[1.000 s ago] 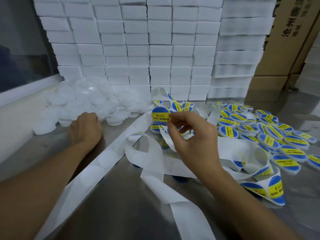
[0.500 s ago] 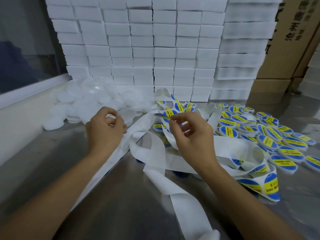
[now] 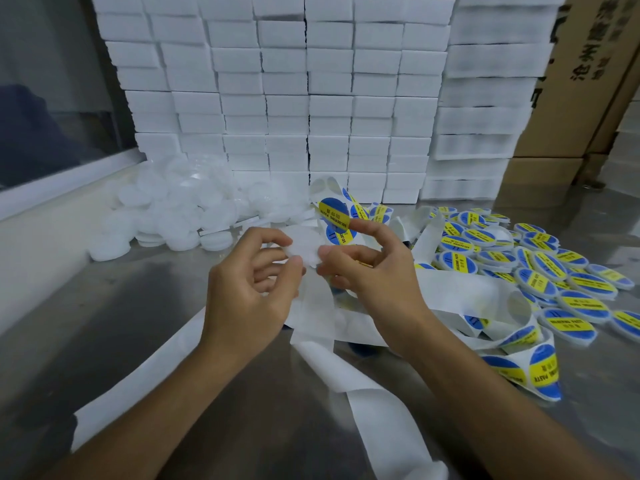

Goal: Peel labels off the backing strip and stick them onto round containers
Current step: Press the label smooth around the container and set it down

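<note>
Steel tabletop (image 3: 104, 306), grey, reflective. Far: wall of stacked white foam blocks (image 3: 277, 98). Far right: brown cardboard boxes (image 3: 571, 98). Left: dark window (image 3: 41, 98) over white sill (image 3: 62, 183).

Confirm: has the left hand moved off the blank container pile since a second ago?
Yes. The left hand left the pile by the wall and came right to the strip, now holding a blank container.
</note>
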Demonstrator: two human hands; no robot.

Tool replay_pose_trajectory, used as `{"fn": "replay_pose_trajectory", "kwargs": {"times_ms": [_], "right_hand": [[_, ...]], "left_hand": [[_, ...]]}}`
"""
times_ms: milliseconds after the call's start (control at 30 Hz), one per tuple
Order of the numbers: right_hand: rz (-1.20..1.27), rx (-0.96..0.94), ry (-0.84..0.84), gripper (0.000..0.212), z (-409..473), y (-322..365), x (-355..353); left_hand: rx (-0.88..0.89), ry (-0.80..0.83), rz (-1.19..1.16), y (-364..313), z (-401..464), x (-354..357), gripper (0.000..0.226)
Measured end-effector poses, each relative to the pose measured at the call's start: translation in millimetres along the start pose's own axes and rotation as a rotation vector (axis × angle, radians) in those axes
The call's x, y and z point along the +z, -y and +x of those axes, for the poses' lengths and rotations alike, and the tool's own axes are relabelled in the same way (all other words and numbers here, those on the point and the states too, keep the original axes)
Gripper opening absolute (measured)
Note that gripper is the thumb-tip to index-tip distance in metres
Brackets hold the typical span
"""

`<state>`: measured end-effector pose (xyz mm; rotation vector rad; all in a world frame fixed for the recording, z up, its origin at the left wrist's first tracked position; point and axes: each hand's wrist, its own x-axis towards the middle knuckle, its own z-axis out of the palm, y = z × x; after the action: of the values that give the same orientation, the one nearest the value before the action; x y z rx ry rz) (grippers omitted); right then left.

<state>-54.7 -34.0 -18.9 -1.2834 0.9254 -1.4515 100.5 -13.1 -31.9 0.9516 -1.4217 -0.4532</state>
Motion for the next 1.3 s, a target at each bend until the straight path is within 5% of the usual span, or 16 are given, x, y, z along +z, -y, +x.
{"fn": "replay_pose_trajectory", "kwargs": {"times_ms": [367, 567, 867, 1100, 1300], "right_hand": [[-0.001, -0.043, -0.036, 0.041, 0, -2, 0], [0.001, -0.032, -0.063, 0.04, 4, -3, -4], [0.024, -0.019, -0.045, 0.041, -1, -3, 2], [-0.104, -0.13, -0.142, 0.002, -1, 3, 2], [-0.052, -0.059, -0.049, 0.006, -2, 6, 2]], "left_hand": [[-0.484, -0.077, -0.493, -2, 8, 1, 0.017], [-0.436, -0.172, -0.279, -2, 13, -4, 0.008], [-0.532, 0.053, -0.451, -4, 13, -8, 0.022], [-0.553, -0.008, -0.501, 2, 16, -12, 0.023], [-0.546, 0.011, -0.518, 1, 14, -10, 0.03]]}}
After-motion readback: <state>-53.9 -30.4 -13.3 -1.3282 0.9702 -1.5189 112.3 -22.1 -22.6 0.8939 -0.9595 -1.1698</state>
